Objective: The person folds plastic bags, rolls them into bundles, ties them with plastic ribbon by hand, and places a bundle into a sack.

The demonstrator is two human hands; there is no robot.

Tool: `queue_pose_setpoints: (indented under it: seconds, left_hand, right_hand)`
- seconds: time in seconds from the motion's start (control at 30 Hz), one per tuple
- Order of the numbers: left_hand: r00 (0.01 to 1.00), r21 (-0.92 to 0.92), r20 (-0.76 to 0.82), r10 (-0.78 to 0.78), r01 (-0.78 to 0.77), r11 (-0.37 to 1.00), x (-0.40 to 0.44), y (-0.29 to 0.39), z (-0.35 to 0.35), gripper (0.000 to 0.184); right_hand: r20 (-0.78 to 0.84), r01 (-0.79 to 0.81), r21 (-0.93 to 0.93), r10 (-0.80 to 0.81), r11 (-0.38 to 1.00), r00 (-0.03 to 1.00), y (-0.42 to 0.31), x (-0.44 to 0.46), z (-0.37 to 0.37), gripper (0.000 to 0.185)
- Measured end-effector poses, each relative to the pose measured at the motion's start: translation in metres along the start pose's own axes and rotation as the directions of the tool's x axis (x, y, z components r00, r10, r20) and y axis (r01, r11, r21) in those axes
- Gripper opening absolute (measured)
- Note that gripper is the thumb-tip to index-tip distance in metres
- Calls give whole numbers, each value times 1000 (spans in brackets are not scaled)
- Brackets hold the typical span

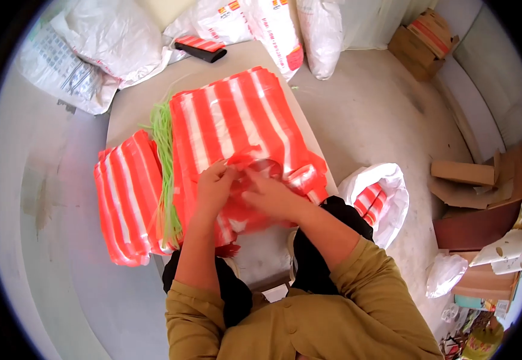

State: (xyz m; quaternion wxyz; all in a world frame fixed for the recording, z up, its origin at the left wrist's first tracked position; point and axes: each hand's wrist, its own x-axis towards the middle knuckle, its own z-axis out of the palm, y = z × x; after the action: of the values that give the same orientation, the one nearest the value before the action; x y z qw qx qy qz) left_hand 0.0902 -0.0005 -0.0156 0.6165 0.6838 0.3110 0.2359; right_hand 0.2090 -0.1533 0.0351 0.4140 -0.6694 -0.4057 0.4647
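Note:
A large stack of red-and-white striped plastic bags (228, 117) lies on the table (138, 99) in front of me. At its near edge my left hand (216, 180) has its fingers closed on crumpled red plastic. My right hand (267, 195) is just to the right, over the same crumpled plastic, slightly blurred, with its fingers spread. Bright green strips (163, 162) lie along the left side of the stack. Further left is a smaller striped stack (126, 198).
A dark object with a striped top (204, 51) lies at the table's far edge. Full white sacks (102, 42) stand behind. An open white sack (387, 186) holding striped bundles is on the floor at right, with cardboard boxes (414, 54) beyond and a flattened carton (462, 174).

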Motion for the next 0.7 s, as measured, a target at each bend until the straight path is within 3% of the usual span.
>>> queue_pose_setpoints:
  seconds: [0.07, 0.1, 0.2, 0.23, 0.33, 0.43, 0.7]
  left_hand:
    - [998, -75, -8, -70, 69, 995, -3, 8, 0, 20]
    - [997, -31, 3, -71, 71, 997, -3, 10, -1, 22]
    - [991, -21, 16, -133, 134, 991, -5, 14, -2, 23]
    - [993, 5, 10, -119, 119, 993, -6, 14, -2, 23]
    - [994, 53, 2, -109, 108, 993, -9, 18, -1, 24]
    - [992, 62, 7, -123, 123, 991, -11, 27, 1, 25]
    - [997, 96, 31, -67, 64, 993, -9, 9, 1, 30]
  right_hand:
    - [2, -12, 311, 12, 950, 1000, 7, 6, 16, 71]
    - [24, -41, 533, 33, 845, 999, 12, 12, 22, 63]
    - [-38, 1, 761, 43, 648, 998, 19, 17, 18, 52]
    - [-71, 18, 804, 66, 594, 995, 18, 17, 18, 34]
    - [-136, 37, 891, 189, 452, 973, 11, 18, 22, 23]
    - [-253, 172, 901, 160, 399, 954, 9, 21, 25, 21]
    - [-496, 358, 818, 235, 450, 836, 12, 26, 22, 17]
